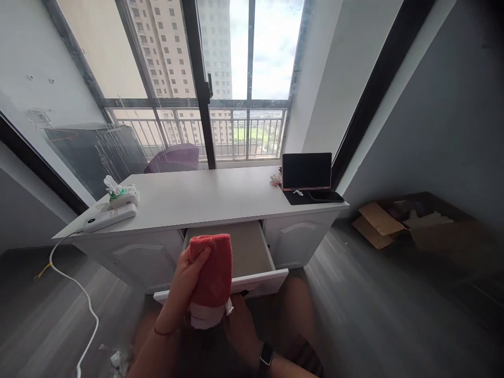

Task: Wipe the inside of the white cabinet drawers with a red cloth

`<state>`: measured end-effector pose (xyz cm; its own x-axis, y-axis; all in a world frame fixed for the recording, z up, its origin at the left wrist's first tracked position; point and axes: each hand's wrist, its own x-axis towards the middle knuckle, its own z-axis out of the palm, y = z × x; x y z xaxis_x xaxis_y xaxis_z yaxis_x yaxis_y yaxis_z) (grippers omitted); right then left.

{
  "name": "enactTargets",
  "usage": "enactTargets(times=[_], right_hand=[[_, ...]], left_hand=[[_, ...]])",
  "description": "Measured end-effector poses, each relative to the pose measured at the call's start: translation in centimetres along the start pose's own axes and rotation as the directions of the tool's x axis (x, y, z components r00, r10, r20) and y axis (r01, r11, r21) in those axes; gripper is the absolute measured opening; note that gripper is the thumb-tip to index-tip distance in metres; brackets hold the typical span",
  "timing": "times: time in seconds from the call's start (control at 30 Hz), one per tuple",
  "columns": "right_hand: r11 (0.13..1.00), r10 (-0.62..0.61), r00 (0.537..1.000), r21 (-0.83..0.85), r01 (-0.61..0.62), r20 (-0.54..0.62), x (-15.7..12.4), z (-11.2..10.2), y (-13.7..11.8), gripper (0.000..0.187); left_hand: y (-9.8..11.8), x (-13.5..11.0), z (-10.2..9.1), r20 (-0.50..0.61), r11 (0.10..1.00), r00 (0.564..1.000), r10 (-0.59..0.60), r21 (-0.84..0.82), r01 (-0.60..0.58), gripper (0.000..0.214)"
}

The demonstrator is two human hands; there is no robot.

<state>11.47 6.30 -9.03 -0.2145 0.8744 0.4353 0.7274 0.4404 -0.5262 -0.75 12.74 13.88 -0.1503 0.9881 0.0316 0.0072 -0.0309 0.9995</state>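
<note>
My left hand (192,278) is closed around a folded red cloth (216,268) with a white lower end, held up in front of the drawer (258,283). The thumb presses on the red face near its top. Low beside the cloth, my right hand (242,323) has curled fingers, partly hidden. A small white scrap (229,306) shows at its fingertips, by the cloth's white end. Just beyond that hand is the dark drawer handle (244,293). The drawer is pulled out, its pale bottom visible behind the cloth.
On the white desk (205,194) stand a tablet (307,170), a tissue pack (118,194) and a power strip (110,217), whose white cord (84,294) runs down to the floor. An open cardboard box (437,231) lies to the right.
</note>
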Motion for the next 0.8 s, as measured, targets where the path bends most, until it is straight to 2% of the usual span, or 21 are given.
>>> enactTargets(times=[0.03,0.1,0.13,0.2,0.27,0.3,0.37,0.4,0.43,0.47,0.53,0.57,0.6,0.7,0.8], right_hand=[[1.0,0.0,1.0,0.01,0.0,0.014,-0.1,-0.2,0.0,0.049],[0.999,-0.006,0.999,0.036,0.004,0.04,-0.1,-0.4,0.2,0.054],[0.999,-0.009,0.999,0.044,0.007,0.047,-0.1,-0.4,0.2,0.055],[0.999,-0.012,0.999,0.044,0.01,0.049,0.0,-0.4,0.4,0.055],[0.999,-0.016,0.999,0.03,0.015,0.043,0.0,-0.2,0.5,0.054],[1.0,-0.019,0.999,0.022,0.018,0.038,-0.1,-0.2,0.5,0.053],[1.0,-0.025,0.999,0.014,0.024,0.042,-0.1,-0.3,0.5,0.053],[1.0,-0.026,0.998,0.012,0.026,0.053,-0.1,-0.4,0.5,0.054],[1.0,-0.026,0.997,0.012,0.025,0.066,-0.2,-0.5,0.5,0.054],[1.0,-0.025,0.996,0.014,0.024,0.08,-0.2,-0.6,0.6,0.054],[1.0,-0.024,0.995,0.016,0.022,0.102,-0.2,-0.8,0.7,0.055],[1.0,-0.025,0.994,0.017,0.023,0.108,-0.2,-0.8,0.7,0.055],[1.0,-0.028,0.993,0.018,0.026,0.112,-0.2,-0.8,0.8,0.054],[0.999,-0.054,0.993,0.01,0.053,0.103,-0.2,-0.5,1.1,0.052],[0.997,-0.08,0.994,-0.017,0.081,0.073,-0.2,-0.2,1.4,0.05]], left_hand=[[0.8,1.2,0.3,0.041,0.992,0.994,0.097,0.08,-0.1,0.044],[2.3,3.3,1.0,0.155,0.913,0.952,0.264,0.278,-0.298,0.036],[2.8,4.4,1.6,0.225,0.839,0.918,0.327,0.378,-0.391,0.033],[2.6,6.3,2.9,0.398,0.632,0.836,0.379,0.548,-0.547,0.03],[0.9,7.8,4.5,0.566,0.397,0.758,0.325,0.646,-0.652,0.028],[-0.4,8.3,5.4,0.619,0.307,0.739,0.266,0.672,-0.674,0.028],[-3.6,8.9,7.0,0.666,0.203,0.74,0.093,0.715,-0.669,0.032],[-5.1,9.0,7.6,0.672,0.185,0.741,-0.017,0.73,-0.658,0.033],[-6.6,8.9,8.1,0.688,0.215,0.712,-0.142,0.724,-0.656,0.038],[-7.8,8.8,8.5,0.713,0.289,0.646,-0.273,0.701,-0.652,0.041],[-9.6,8.7,8.8,0.762,0.469,0.475,-0.44,0.646,-0.602,0.043],[-10.1,8.7,8.7,0.779,0.541,0.414,-0.47,0.625,-0.563,0.042],[-10.5,8.9,8.6,0.788,0.587,0.392,-0.474,0.615,-0.527,0.04],[-11.2,9.9,7.7,0.771,0.603,0.458,-0.442,0.634,-0.485,0.034],[-11.8,10.8,6.7,0.78,0.545,0.487,-0.393,0.624,-0.56,0.044]])
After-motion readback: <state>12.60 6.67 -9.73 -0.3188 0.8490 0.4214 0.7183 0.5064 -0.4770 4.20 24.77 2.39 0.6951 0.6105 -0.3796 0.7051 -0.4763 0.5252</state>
